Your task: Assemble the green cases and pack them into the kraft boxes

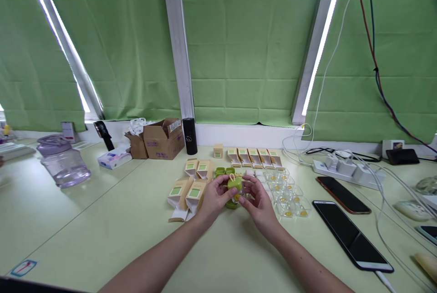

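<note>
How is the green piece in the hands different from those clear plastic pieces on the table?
The green piece is up between the left hand and right hand; the clear pieces sit on the table.
The green piece looks solid green; the clear pieces are see-through.
Both are small.

**Green cap (234, 183) held above small clear container (236, 196)**

The cap is rounded, bright green and topped by a pale yellow loop; it is held upright, loop uppermost, and is pinched by the left hand (218, 196). Directly beneath it, the container is steadied by the right hand (256, 199) and partly hidden by fingers, with a yellow mark left visible. Whether the two pieces are joined cannot be told.
</note>
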Action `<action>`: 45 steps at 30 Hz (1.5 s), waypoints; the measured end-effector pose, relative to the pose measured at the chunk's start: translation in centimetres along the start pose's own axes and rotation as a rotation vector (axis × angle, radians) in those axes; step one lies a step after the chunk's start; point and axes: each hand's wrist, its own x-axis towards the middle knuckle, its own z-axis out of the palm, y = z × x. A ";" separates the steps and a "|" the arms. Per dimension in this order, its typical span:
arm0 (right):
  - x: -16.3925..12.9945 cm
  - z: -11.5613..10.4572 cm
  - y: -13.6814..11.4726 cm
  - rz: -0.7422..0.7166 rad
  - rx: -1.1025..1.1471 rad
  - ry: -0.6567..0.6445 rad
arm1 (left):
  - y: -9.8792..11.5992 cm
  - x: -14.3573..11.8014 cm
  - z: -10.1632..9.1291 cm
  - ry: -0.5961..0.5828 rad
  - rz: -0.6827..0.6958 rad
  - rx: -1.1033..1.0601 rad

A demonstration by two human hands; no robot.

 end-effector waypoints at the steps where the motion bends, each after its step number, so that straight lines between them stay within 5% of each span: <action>1: 0.0 0.0 0.0 -0.004 -0.006 -0.005 | 0.0 0.0 0.0 -0.003 0.001 0.000; 26: 0.1 0.1 -0.2 -0.011 0.033 0.026 | -0.3 0.1 -0.1 -0.041 0.049 0.011; 45: 0.5 -0.5 -0.7 -0.010 0.138 0.016 | 0.4 -0.7 0.9 -0.031 0.097 0.316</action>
